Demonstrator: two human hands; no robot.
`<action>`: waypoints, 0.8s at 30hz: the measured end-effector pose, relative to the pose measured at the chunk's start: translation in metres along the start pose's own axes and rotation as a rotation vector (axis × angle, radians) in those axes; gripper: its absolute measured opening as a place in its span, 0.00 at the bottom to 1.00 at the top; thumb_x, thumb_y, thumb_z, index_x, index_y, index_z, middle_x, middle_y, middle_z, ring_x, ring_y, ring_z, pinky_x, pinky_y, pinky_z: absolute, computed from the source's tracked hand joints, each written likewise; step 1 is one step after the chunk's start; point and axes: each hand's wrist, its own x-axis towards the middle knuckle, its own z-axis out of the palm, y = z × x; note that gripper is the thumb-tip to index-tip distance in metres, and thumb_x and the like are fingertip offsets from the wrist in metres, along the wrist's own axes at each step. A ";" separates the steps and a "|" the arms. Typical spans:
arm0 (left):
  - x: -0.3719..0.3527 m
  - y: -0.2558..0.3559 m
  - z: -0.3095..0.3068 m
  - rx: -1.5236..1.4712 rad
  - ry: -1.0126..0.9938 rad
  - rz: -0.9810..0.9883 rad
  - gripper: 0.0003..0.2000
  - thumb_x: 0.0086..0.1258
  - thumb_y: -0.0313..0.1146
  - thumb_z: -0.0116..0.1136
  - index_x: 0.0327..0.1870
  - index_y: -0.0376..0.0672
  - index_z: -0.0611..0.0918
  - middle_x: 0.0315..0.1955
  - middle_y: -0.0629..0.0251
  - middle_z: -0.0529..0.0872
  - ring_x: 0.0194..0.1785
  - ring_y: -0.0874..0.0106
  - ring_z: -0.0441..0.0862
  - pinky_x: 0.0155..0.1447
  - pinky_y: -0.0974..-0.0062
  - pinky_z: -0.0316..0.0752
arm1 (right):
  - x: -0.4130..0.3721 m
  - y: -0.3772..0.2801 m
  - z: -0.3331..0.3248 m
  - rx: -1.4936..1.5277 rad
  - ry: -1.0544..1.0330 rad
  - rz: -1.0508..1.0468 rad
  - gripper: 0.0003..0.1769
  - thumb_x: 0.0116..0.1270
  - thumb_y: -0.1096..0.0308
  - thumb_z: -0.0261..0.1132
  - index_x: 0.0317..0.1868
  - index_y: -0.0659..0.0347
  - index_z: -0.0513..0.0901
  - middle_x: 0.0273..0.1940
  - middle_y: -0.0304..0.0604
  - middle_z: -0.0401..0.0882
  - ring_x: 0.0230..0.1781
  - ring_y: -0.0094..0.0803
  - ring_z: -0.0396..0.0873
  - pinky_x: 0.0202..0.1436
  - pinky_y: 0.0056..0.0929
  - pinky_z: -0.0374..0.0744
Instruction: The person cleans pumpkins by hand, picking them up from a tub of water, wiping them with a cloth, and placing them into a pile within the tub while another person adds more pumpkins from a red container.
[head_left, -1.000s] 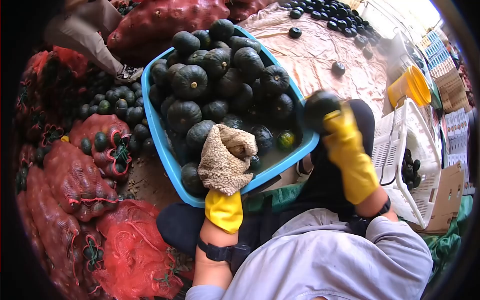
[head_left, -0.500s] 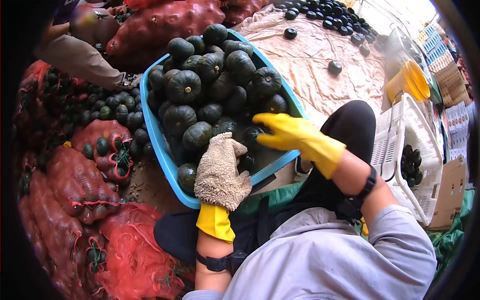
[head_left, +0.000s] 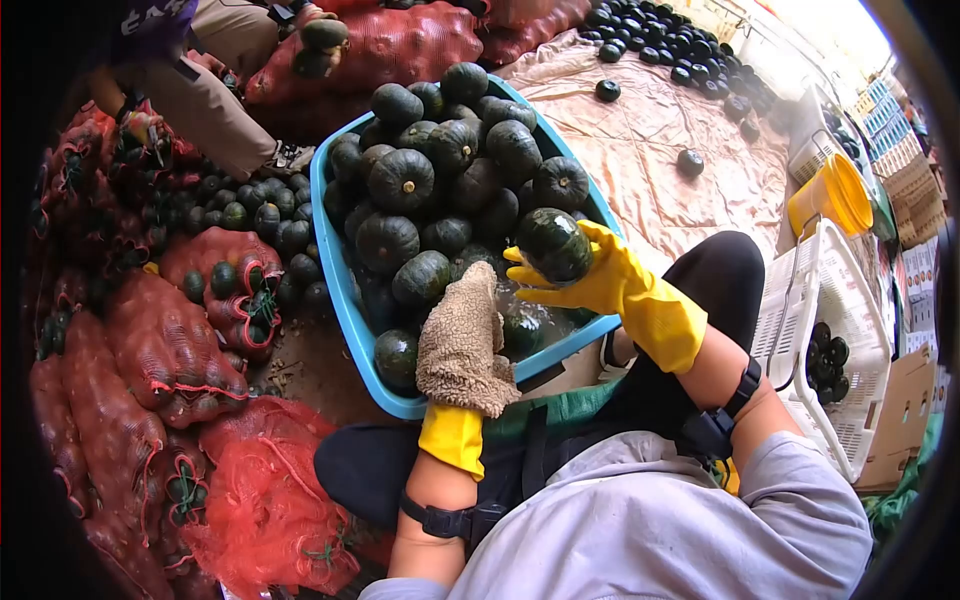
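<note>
A blue tub [head_left: 358,345] stands before me, heaped with dark green squashes [head_left: 401,180] above water at its near end. My right hand [head_left: 625,290], in a yellow rubber glove, holds one wet, glossy squash [head_left: 554,246] over the tub's right side, its fingers around the right and lower sides. My left hand [head_left: 465,345] wears a tan terry mitt over a yellow glove and lies over the tub's near edge, beside a squash [head_left: 397,358] at the near left corner. The mitt hides its fingers, so their pose does not show.
Red net sacks [head_left: 160,340] of squashes lie at the left. At the upper left another person [head_left: 215,95] holds squashes. More squashes [head_left: 690,162] lie on a pale sheet [head_left: 600,130]. A yellow bucket [head_left: 835,195] and a white crate [head_left: 825,400] stand at the right.
My right hand now has a squash raised out of the tub; before, it was spread over the water. The other person's gloved hand has moved right with squashes. The whole view has shifted slightly.
</note>
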 end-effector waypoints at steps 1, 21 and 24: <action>0.007 0.002 -0.001 0.028 -0.058 -0.060 0.23 0.58 0.23 0.76 0.56 0.42 0.82 0.45 0.42 0.89 0.55 0.42 0.88 0.58 0.51 0.86 | 0.001 0.003 0.004 0.169 0.021 0.032 0.34 0.80 0.45 0.67 0.78 0.53 0.78 0.75 0.52 0.80 0.74 0.49 0.80 0.78 0.64 0.75; 0.010 -0.029 0.033 -0.940 0.088 0.231 0.28 0.81 0.31 0.61 0.79 0.39 0.68 0.74 0.55 0.78 0.79 0.60 0.75 0.85 0.61 0.66 | 0.036 -0.016 0.115 0.013 0.485 -0.247 0.32 0.69 0.62 0.80 0.71 0.57 0.81 0.68 0.56 0.79 0.75 0.55 0.75 0.83 0.52 0.67; 0.003 -0.017 0.015 -0.764 0.297 0.273 0.32 0.77 0.28 0.65 0.80 0.37 0.67 0.75 0.52 0.78 0.74 0.55 0.81 0.79 0.59 0.76 | 0.062 0.024 0.099 -0.214 0.637 -0.386 0.33 0.68 0.63 0.80 0.72 0.58 0.80 0.68 0.56 0.80 0.74 0.56 0.75 0.81 0.50 0.70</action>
